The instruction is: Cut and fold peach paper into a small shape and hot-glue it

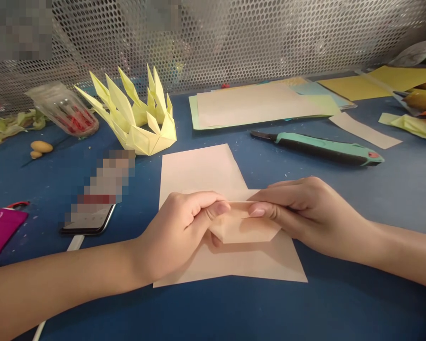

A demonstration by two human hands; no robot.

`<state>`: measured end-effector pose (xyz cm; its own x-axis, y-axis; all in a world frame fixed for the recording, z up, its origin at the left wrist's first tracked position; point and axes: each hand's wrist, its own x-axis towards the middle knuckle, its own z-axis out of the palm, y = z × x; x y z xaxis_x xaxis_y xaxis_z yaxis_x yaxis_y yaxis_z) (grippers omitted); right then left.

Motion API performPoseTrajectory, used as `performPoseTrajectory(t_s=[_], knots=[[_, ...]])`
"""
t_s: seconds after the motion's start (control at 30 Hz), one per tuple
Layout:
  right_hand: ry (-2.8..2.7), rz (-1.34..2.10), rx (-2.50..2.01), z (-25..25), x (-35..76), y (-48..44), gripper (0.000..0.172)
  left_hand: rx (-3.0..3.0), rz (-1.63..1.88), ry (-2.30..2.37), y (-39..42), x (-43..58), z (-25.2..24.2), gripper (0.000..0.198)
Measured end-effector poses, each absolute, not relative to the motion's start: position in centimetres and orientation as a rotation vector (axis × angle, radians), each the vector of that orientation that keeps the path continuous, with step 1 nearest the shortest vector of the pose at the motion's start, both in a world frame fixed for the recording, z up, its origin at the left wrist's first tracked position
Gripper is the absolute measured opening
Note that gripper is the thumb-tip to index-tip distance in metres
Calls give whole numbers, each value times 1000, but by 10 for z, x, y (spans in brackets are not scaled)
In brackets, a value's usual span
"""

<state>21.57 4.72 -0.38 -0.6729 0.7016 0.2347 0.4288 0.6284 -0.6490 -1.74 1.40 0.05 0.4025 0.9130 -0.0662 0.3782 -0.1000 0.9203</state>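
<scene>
Between my two hands is a small folded piece of pale paper (250, 229), pinched along its upper edge. My left hand (186, 227) grips its left end with the thumb on top, and one fingertip shows below. My right hand (307, 213) grips the right end, thumb in front and the other fingers behind. Beneath the folded paper, flat on the blue table, lie pale paper sheets (202, 170); whether they are joined is hidden by my hands. Behind them stands a yellow folded-paper crown (149, 139) with several upright points.
A green and black utility knife (323, 148), blade out, lies beyond my right hand. Stacked paper sheets (248, 104) and a paper strip (365, 130) are further back. Left are a phone (88, 222) with a cable, a glass jar (66, 109) and a magenta item (3, 232). Metal mesh (234, 42) rises behind.
</scene>
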Motion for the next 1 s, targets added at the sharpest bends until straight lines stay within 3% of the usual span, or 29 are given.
performPoseTrajectory(t_s=[0.2,0.33,0.4,0.53,0.6,0.67,0.87,1.0], knots=[[-2248,1067,-978,2,213,49,60,1617,613,1130,15,-17,0,33],[-2183,1070,-983,3,212,49,64,1713,638,1109,16,-17,-1,34],[-2172,937,-983,2,212,48,55,1739,692,1094,16,-18,-2,35],[-2177,714,-921,1,213,46,19,1742,773,1130,16,-20,-4,31],[-2180,748,-920,0,213,47,16,1736,755,1129,16,-20,-4,22],[-2171,829,-941,-1,214,48,20,1736,730,1116,16,-19,-3,16],[-2202,1120,-990,0,213,51,32,1778,722,1150,17,-17,-2,35],[-2173,1297,-1008,1,213,53,43,1819,688,1131,18,-16,-1,34]])
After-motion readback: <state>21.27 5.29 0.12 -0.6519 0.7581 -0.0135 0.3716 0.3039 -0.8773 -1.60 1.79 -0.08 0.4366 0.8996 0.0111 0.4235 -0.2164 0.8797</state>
